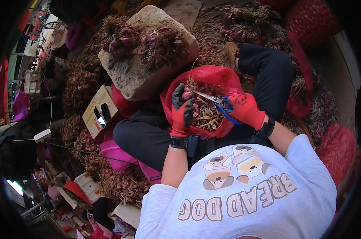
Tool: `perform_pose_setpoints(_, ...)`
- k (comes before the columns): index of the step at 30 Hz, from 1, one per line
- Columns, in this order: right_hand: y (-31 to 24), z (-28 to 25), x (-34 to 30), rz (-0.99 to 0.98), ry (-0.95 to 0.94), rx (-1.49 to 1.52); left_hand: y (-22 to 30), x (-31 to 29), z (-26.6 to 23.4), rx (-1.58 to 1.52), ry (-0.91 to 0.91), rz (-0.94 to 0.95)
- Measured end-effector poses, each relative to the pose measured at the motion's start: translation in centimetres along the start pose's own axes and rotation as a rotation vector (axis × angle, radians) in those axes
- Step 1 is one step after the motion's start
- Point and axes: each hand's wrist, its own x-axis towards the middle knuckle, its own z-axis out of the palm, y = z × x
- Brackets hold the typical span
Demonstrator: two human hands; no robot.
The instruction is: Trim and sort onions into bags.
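My left hand [182, 111], in a red glove with a dark grey palm, is closed around a small bunch of shallots [186, 95] with dry stems. My right hand [245, 108], in a matching red glove, grips the blue handles of a pair of scissors [208, 96]. The blades reach left to the shallots at my left fingertips; whether they are fully closed is hard to make out. Both hands are over a red mesh bag [224, 75] with its mouth rolled back, between my crossed legs. Dry trimmings and stems [206, 115] lie inside it.
Beyond the bag stands a pale block [128, 77] topped with shallot bunches [163, 46]. Heaps of shallots [116, 179] spread along my left, near a yellow card [99, 111] with a phone on it. Red mesh sacks [332, 149] are at right.
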Motion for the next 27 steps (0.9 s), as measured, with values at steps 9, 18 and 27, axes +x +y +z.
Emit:
perform_pose_setpoints(9,-1.0,-1.9,0.1,-0.031,0.118,0.197,0.5,0.0,-0.8,-0.574,-0.101,-0.172)
perform_pose_setpoints(18,-0.3,-1.6,0.2,-0.075,0.053,-0.005,0.6,-0.1,-0.3,-0.452,-0.059,-0.19)
perform_pose_setpoints(27,0.6,-0.4,0.3,-0.059,-0.037,0.033,0.2,-0.1,-0.7,-0.451,-0.124,-0.236)
